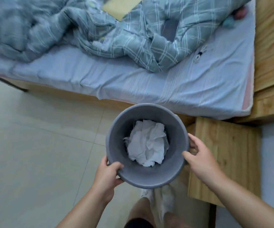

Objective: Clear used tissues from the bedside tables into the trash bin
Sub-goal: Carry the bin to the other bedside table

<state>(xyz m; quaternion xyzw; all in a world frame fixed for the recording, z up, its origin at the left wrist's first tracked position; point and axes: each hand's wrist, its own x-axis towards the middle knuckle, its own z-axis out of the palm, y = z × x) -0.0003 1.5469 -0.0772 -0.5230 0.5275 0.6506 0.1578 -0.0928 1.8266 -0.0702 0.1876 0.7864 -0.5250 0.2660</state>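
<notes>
**A:** Quick count: how many bins were in play?

**B:** Just one, a grey round plastic trash bin (116, 129), and two hands were on it. The left hand (107, 171) clamped the near-left rim, thumb inside and fingers outside. The right hand (200, 160) grasped the right side, thumb on the rim and fingers curled round the outer wall.

**A:** And the tissues?

**B:** One crumpled white tissue wad (147, 143) lay at the bottom of the bin. I couldn't tell how many sheets were in it.

**A:** What about room around it?

**B:** There was plenty to the left, a wide stretch of pale tiled floor (34, 145). It was tighter to the right, where the bin's rim sat just beside the one pale wooden bench (223, 153). Ahead, the bin's far rim met the edge of the single bed (149, 83).

**A:** And the textures?

**B:** The bin was smooth and matte, the tissue sharply creased. The bed's light blue sheet was wrinkled, with one rumpled blue-green checked duvet (133, 38) heaped on it. The bench showed plank seams and grain.
</notes>
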